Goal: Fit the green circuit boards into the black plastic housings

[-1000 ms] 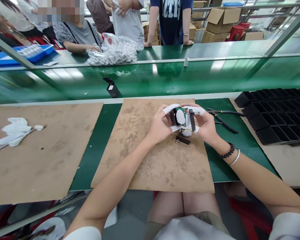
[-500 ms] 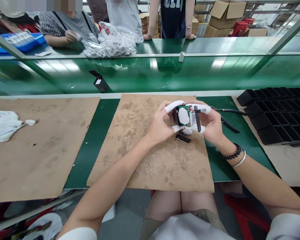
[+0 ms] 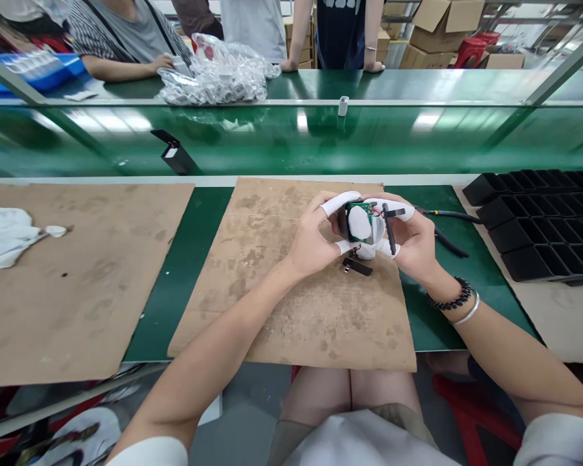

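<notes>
Between my two hands, above the cardboard sheet, is a small electronic device [image 3: 360, 223] with a green circuit board, a white round pad and a black casing. My left hand [image 3: 317, 234] grips its left side, thumb and forefinger in white finger covers. On the right, my right hand [image 3: 412, 234], also with white finger covers, is closed around the other side, by a black flat piece [image 3: 389, 228] that stands out from the device. Just below the hands a small black part [image 3: 357, 266] shows over the cardboard [image 3: 291, 310]; whether it is attached cannot be told.
Black-handled pliers [image 3: 449, 243] lie right of the cardboard, beside rows of black boxes [image 3: 539, 226]. A white glove [image 3: 7, 236] rests on the left cardboard. A black box with raised lid [image 3: 179, 157] sits on the green conveyor belt [image 3: 272, 145]. Co-workers stand or sit beyond, near a clear bag [image 3: 218, 74].
The black box and the small white piece on the far side have shifted left. My hands keep their hold on the device; the black flat piece is tilted slightly differently.
</notes>
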### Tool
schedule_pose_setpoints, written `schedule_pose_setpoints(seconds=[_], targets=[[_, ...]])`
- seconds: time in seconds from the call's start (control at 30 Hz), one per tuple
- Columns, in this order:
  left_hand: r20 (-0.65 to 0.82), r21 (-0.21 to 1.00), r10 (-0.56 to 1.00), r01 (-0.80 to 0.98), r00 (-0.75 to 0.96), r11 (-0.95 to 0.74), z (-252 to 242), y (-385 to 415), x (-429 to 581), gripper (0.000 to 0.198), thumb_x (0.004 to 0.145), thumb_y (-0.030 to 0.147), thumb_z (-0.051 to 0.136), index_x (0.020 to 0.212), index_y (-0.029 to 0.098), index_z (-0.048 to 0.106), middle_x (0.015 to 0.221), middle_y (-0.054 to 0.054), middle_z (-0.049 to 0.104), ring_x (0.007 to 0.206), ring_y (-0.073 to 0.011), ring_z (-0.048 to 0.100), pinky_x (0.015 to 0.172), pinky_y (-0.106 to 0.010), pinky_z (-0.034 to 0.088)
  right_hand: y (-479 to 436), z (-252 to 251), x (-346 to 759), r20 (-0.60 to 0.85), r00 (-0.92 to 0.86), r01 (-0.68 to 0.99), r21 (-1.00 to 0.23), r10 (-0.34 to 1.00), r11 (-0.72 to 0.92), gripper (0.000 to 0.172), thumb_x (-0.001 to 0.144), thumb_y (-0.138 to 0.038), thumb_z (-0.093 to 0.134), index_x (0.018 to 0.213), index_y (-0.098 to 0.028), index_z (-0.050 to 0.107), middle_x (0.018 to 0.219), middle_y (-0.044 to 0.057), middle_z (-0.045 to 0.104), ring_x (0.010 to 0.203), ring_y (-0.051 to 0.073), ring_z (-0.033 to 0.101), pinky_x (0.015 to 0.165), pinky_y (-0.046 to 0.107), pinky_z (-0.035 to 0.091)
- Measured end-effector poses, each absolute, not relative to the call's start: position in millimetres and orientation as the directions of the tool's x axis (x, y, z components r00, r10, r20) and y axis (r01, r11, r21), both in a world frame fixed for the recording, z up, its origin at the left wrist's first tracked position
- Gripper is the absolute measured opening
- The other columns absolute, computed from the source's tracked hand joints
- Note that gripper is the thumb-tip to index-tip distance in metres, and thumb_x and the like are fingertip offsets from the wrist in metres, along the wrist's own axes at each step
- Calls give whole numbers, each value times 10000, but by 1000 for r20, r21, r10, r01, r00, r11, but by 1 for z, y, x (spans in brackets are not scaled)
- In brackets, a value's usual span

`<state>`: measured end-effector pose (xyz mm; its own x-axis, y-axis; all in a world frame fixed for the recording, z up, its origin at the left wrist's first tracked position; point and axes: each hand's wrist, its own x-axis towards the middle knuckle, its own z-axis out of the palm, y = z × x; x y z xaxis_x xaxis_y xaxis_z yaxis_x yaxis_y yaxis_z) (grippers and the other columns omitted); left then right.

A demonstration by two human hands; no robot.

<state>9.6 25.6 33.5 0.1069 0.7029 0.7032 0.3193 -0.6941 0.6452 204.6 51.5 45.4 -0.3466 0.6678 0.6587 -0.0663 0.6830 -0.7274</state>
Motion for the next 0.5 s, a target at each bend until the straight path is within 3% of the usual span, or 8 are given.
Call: schedule_pose_setpoints(seconds=[0.17, 0.5], targets=[[710, 641, 695, 309, 110, -703, 34, 26, 10, 607, 748, 260, 890, 1303, 232, 644, 1103, -36, 633, 705, -85, 574, 740, -273, 564, 52, 44, 204, 671, -337, -33, -709, 660, 704, 436, 776, -417, 887, 1167, -279, 755, 1255, 82, 736, 1158, 322, 697, 978, 473, 596], [717, 633, 691, 336, 85, -698, 34, 24, 11, 610, 719, 149, 860, 1287, 233, 653, 1112, -32, 646, 703, -82, 574, 752, -269, 563, 50, 41, 205, 691, -355, 42, -662, 630, 749, 460, 803, -401, 859, 1229, -288, 728, 1294, 78, 733, 1187, 333, 695, 1036, 505, 576]])
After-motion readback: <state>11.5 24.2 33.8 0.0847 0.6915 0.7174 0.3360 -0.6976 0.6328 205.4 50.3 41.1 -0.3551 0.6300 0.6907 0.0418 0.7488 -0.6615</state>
